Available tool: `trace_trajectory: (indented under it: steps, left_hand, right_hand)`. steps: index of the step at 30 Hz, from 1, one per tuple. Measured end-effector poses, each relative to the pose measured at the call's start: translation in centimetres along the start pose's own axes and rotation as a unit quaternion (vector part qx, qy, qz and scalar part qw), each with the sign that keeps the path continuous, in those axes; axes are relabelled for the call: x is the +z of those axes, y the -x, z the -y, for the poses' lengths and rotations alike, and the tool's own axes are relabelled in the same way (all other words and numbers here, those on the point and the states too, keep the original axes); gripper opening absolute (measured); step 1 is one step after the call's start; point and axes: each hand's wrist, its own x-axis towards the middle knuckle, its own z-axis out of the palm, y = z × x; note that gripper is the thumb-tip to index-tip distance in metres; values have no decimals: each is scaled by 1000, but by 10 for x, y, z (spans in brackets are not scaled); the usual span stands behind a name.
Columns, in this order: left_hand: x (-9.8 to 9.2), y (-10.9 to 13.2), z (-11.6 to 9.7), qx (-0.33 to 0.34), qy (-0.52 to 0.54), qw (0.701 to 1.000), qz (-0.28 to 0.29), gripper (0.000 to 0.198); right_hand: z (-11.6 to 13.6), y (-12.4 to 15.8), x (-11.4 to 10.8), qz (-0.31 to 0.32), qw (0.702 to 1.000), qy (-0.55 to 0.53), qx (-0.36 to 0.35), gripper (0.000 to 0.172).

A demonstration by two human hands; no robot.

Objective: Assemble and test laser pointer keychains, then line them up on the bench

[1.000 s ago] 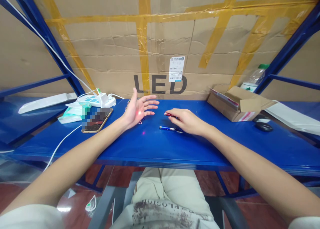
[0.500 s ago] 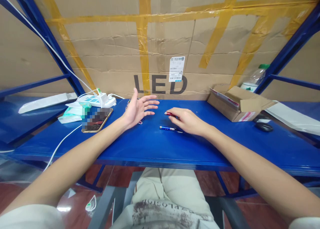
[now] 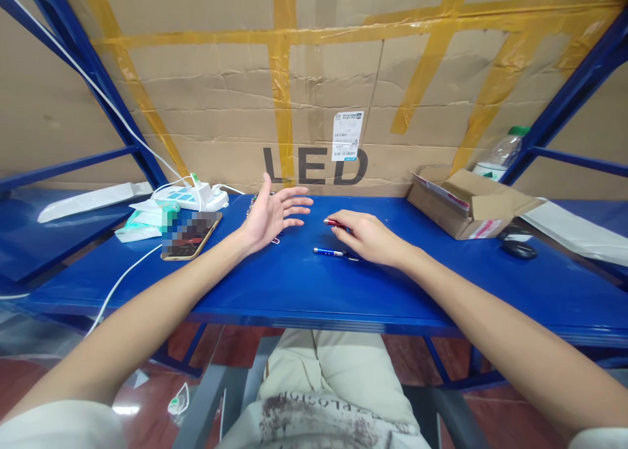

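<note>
red pen (image 3: 333,222) seems mostly hidden

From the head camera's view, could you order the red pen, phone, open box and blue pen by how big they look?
1. Open box
2. Phone
3. Blue pen
Not ranked: the red pen, since the right hand hides part of it.

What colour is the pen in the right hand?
The pen is red; the head view shows it.
</note>
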Motion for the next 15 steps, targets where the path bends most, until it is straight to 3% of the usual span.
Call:
trace_trajectory:
  steps: [15]
  left_hand:
    - [2,1,-1,-4,-19,1000,-4,98]
  right_hand:
    - [-1,0,0,15,1000,-6,3,28]
